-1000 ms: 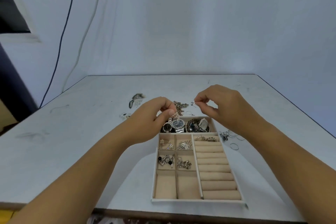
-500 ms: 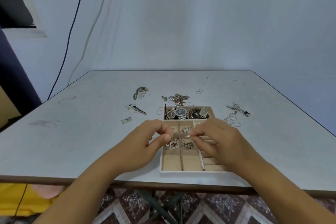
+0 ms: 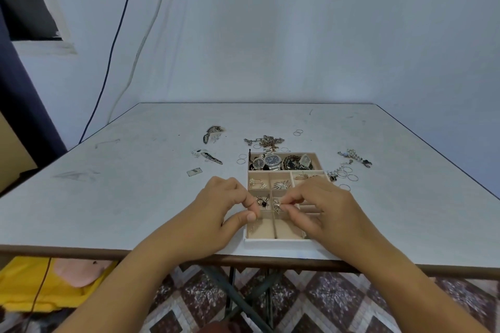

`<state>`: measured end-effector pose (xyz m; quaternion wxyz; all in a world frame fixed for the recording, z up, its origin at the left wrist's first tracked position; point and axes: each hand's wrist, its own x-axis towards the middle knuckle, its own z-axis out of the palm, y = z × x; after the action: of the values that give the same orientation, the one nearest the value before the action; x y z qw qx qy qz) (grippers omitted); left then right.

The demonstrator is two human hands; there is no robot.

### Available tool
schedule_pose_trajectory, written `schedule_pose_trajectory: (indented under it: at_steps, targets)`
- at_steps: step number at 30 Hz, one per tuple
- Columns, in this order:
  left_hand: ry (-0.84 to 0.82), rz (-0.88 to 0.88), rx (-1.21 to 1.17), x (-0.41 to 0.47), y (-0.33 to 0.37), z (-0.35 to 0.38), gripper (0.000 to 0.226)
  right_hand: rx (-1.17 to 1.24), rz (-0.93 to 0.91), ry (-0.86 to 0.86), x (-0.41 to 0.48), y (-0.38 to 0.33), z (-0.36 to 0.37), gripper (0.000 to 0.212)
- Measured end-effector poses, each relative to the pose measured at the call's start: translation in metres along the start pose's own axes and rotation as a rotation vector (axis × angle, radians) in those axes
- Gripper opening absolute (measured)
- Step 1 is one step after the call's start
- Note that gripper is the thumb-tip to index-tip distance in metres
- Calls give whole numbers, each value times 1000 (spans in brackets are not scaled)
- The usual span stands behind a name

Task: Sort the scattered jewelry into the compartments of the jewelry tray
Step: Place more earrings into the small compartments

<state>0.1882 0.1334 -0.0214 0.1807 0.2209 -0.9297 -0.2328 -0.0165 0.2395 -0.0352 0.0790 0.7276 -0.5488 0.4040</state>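
Observation:
The beige jewelry tray (image 3: 273,240) lies near the table's front edge. Its far compartment holds watches (image 3: 267,161), and the small square ones hold earrings and brooches. My right hand (image 3: 324,211) pinches a small silver earring (image 3: 278,206) just above a middle square compartment. My left hand (image 3: 219,213) hovers at the tray's left edge with thumb and forefinger pressed together beside black-stone earrings (image 3: 262,201). I see nothing between those fingers. Part of the tray's ring rolls is hidden under my right hand.
Loose pieces lie beyond and beside the tray: a chain bracelet (image 3: 266,141), thin rings (image 3: 297,132), more rings (image 3: 349,174) and a beaded bracelet (image 3: 354,157) at the right. Two hair clips (image 3: 212,131) and a small tag (image 3: 194,171) sit to the left.
Both hands came from above the tray's far end, near the watches, back and down over the middle square compartments. The right hand still pinches the small silver piece. The view pulled back.

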Motion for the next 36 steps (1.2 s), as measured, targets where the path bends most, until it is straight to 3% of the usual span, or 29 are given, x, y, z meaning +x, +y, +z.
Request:
schedule_pose_trajectory:
  at_steps: [4,17,24,29,36]
  targets:
    - [-30,-27,6,0,-5,2,14,-21,8,-3,0,0,0,17]
    - [180,-39,-38,0,-29,13,27,-19,22,-89,6,-4,6,16]
    - [202,-12,-17,1,-34,15,32,-68,-3,-155,12,-6,11,11]
    - [211,11,10,2,-35,15,33,-101,66,-319,9,-3,5,29]
    - [206,24,26,4,-34,13,34,-86,90,-290,5,1,1,34]
